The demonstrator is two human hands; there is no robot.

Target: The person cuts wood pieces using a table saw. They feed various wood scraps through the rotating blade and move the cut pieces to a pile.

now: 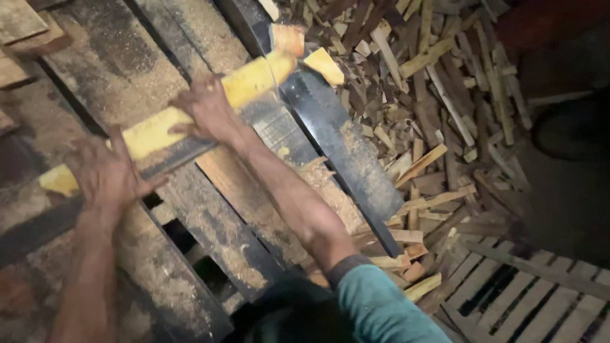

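Sawdust coats the dark, slatted table (121, 63), and beyond its metal edge a heap of wood offcuts (438, 127) covers the floor. Across the table lies a long yellow plank (190, 111), running diagonally from near the left hand up to the edge, where a short block (324, 65) sits just off its far end. The left hand (105, 174) presses flat and open on the plank's near end; the right hand (206, 111) curls over its middle, fingers wrapped on the top edge. To do this well, I judge both hands should bear down evenly, keep the plank square to the edge, and stay well back from its far end. The plank is pale yellow, fresh-cut, rough-faced, dusted with sawdust, straight and narrow.
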